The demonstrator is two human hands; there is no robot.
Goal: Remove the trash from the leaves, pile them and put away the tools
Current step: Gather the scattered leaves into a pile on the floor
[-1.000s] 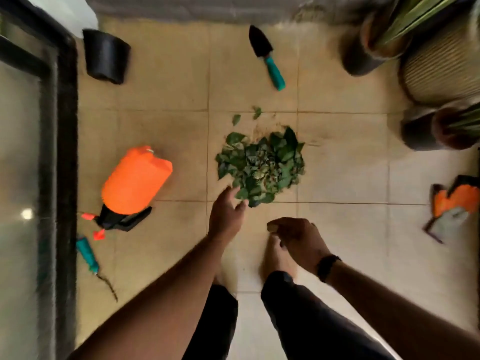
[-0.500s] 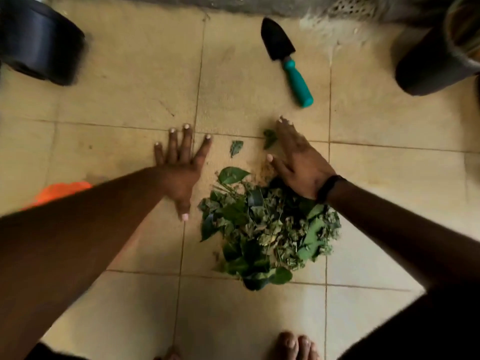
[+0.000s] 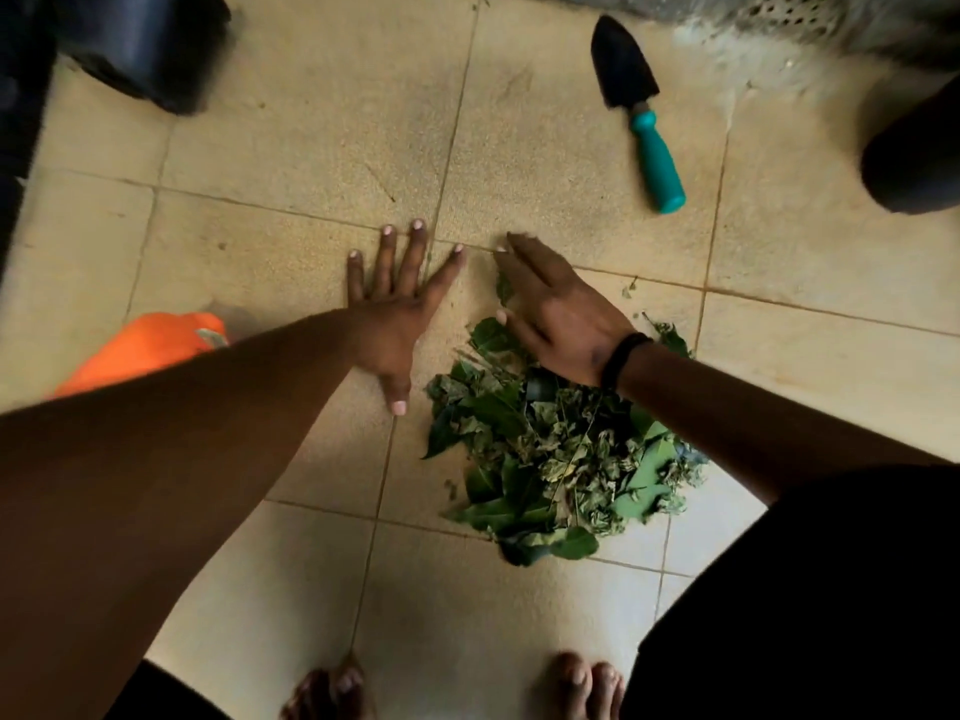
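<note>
The leaves (image 3: 561, 449) lie heaped on the tiled floor (image 3: 311, 148), just ahead of the person's bare toes. They look light, limp and loose, so they will likely scatter if pinched; raking them along the floor with flat palms from the outer edge inward should serve best. The heap mixes broad fresh green leaves with shrivelled grey-green ones and thin stems (whether any trash remains in it cannot be told). One stray leaf (image 3: 503, 289) lies just beyond the heap, and a small bit (image 3: 629, 289) lies off to the side.

The right hand (image 3: 556, 314) is spread flat, fingers straight, over the heap's far edge by that stray leaf. The left hand (image 3: 397, 309) lies flat with splayed fingers on bare tile just beside the heap, holding nothing.

Farther off lie a trowel (image 3: 641, 109) with a teal handle and an orange sprayer (image 3: 150, 345).
</note>
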